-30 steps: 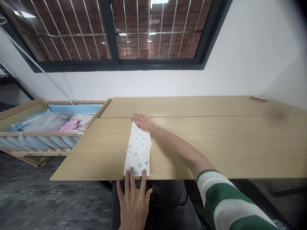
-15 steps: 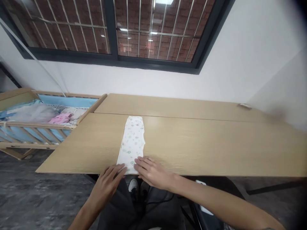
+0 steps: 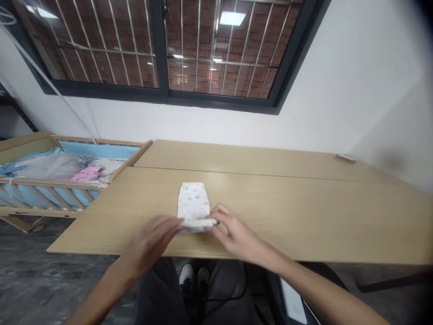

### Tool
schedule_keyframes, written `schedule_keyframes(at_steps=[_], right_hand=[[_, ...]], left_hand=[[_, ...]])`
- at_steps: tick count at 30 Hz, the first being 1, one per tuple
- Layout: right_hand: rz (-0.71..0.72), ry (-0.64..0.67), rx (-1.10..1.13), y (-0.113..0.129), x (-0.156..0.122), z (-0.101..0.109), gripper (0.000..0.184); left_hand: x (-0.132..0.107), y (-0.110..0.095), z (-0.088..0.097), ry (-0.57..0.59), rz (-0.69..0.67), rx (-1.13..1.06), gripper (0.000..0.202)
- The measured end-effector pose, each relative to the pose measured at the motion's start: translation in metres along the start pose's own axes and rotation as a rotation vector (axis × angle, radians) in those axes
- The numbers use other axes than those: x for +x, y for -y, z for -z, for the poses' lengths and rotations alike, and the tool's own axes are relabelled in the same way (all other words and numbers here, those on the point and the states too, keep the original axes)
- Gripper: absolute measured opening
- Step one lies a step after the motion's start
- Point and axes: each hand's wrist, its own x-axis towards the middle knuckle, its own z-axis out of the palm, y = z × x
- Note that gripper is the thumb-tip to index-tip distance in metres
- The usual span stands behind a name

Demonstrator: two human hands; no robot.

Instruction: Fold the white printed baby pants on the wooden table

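The small white cotton cloth with pale green prints [image 3: 193,201] lies folded on the light wooden table [image 3: 304,216], close to its near edge, with its long axis running near to far. Its thick near fold sits between the hands, both equally close. The right hand [image 3: 237,234] pinches the fold's right corner. The left hand [image 3: 152,241] meets the left corner, but blur hides whether its fingers clasp it. At far left a wooden cot with blue lining [image 3: 50,189] is cut off by the frame

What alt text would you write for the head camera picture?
The left hand and right hand hold the near end of a folded patterned cloth on a long wooden table. A wooden cot with bedding stands at the left.
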Motion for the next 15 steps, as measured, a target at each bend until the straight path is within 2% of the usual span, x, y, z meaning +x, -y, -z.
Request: schedule_keyframes(at_steps=[2, 4, 8, 12, 15], right_hand=[[-0.023, -0.076, 0.045, -0.019, 0.027, 0.005, 0.017], [-0.065, -0.169, 0.105, -0.046, 0.057, 0.006, 0.022], [-0.2, -0.308, 0.275, -0.107, 0.111, -0.004, 0.03], [-0.375, -0.391, 0.373, -0.154, 0.142, -0.027, 0.03], [-0.474, -0.38, 0.275, -0.175, 0.15, -0.044, 0.025]], left_hand=[[0.033, 0.017, 0.0, 0.017, 0.061, 0.071, 0.023], [0.067, 0.037, -0.005, 0.093, 0.152, 0.08, 0.025], [0.116, 0.079, -0.032, 0.247, 0.353, 0.098, 0.025], [0.13, 0.115, -0.073, 0.309, 0.476, 0.169, 0.022], [0.128, 0.125, -0.095, 0.351, 0.493, 0.198, 0.02]])
